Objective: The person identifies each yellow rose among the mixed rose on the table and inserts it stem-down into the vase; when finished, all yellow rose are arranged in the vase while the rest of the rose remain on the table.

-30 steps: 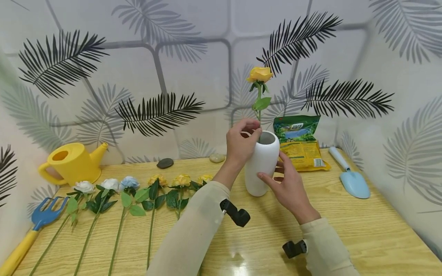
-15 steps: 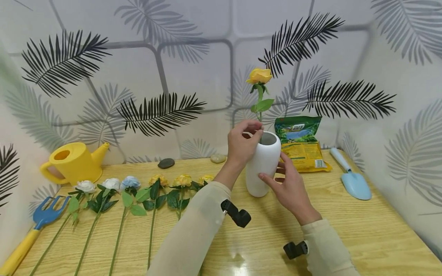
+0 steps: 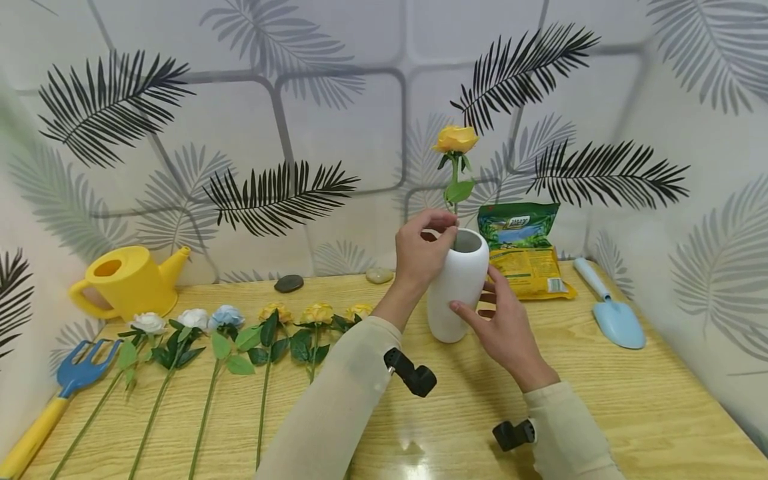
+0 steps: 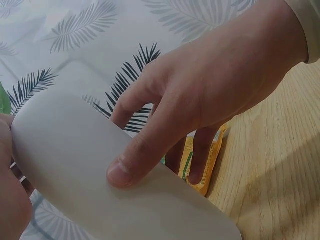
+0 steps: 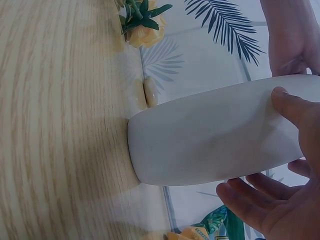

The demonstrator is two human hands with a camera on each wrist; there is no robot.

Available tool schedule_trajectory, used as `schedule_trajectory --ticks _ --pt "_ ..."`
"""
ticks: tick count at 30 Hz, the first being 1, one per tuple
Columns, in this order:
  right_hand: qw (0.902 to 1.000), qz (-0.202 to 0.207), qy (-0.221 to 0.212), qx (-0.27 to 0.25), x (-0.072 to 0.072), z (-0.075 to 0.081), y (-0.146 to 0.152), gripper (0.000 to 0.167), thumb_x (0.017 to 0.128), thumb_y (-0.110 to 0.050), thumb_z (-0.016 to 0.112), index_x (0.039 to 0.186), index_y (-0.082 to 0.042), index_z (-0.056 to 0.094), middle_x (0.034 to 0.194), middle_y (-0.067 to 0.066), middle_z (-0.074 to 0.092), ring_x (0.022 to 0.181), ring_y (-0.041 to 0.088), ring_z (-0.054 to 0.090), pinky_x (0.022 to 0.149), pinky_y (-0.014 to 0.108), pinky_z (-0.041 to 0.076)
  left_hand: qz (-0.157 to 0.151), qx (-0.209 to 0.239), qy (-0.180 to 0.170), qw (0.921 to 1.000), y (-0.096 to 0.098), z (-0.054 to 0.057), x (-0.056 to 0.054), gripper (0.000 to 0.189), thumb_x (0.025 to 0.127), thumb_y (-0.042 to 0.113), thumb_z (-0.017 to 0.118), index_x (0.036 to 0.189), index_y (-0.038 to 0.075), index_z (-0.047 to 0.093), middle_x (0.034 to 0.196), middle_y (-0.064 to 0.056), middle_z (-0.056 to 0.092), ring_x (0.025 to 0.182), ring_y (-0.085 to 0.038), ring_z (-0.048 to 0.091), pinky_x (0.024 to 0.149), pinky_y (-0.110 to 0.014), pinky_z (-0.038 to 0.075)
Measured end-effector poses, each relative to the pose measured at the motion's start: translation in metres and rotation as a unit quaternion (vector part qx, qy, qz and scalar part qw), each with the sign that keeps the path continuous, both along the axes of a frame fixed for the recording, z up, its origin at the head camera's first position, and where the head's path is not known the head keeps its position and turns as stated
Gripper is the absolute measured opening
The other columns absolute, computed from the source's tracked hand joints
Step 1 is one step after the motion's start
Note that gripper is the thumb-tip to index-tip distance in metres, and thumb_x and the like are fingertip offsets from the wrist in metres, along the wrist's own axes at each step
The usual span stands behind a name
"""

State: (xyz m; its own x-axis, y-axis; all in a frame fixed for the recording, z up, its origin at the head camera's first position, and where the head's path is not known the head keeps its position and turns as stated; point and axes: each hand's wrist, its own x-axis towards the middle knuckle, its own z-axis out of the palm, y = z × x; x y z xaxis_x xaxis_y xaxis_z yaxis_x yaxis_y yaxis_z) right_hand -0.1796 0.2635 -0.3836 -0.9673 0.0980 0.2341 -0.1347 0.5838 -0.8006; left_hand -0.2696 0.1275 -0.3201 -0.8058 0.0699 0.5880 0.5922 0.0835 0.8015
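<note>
My left hand (image 3: 423, 248) pinches the stem of a yellow artificial rose (image 3: 456, 141) at the vase's mouth. The bloom and a green leaf stand upright above the fingers, while the stem's lower end is hidden inside the vase. A tall white vase (image 3: 455, 300) stands on the table. Around its right side curls my right hand (image 3: 503, 327), the thumb across the front, as the left wrist view also shows with the right hand (image 4: 175, 110) on the vase (image 4: 95, 165). From the right wrist, the vase's base (image 5: 145, 150) rests on the wood.
To the left lie several roses in white, blue (image 3: 226, 317) and yellow (image 3: 316, 313). A yellow watering can (image 3: 135, 283), a blue fork (image 3: 78, 373), dark (image 3: 289, 284) and pale (image 3: 379, 275) stones, a green-yellow packet (image 3: 525, 257) and a blue trowel (image 3: 615, 317) surround the work.
The yellow rose has sunk lower, its bloom now nearer the vase and slightly farther right. Both hands keep nearly the same places.
</note>
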Motion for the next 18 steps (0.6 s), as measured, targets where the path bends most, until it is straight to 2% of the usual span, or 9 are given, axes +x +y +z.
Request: schedule_trajectory --ticks 8,18 --pt "1.0000 0.000 0.002 -0.001 0.0004 0.0006 -0.0004 0.085 0.094 -0.034 0.071 0.159 -0.010 0.022 0.145 0.021 0.049 0.127 0.039 0.056 0.100 0.053 0.053 0.006 0.010 -0.001 0.9999 0.0010 0.0001 0.0010 0.010 0.090 0.003 0.071 0.099 0.001 0.075 0.097 -0.014 0.075 0.087 -0.025 0.068 0.071 -0.019 0.048" --pt "1.0000 -0.004 -0.007 -0.002 0.0002 0.0016 -0.0003 0.086 0.094 -0.035 0.072 0.159 -0.010 0.021 0.145 0.021 0.049 0.128 0.038 0.056 0.101 0.053 0.052 0.008 0.002 0.006 0.9999 0.0018 0.0007 0.0005 0.009 0.090 0.003 0.071 0.098 0.001 0.075 0.097 -0.014 0.075 0.087 -0.025 0.068 0.071 -0.021 0.049"
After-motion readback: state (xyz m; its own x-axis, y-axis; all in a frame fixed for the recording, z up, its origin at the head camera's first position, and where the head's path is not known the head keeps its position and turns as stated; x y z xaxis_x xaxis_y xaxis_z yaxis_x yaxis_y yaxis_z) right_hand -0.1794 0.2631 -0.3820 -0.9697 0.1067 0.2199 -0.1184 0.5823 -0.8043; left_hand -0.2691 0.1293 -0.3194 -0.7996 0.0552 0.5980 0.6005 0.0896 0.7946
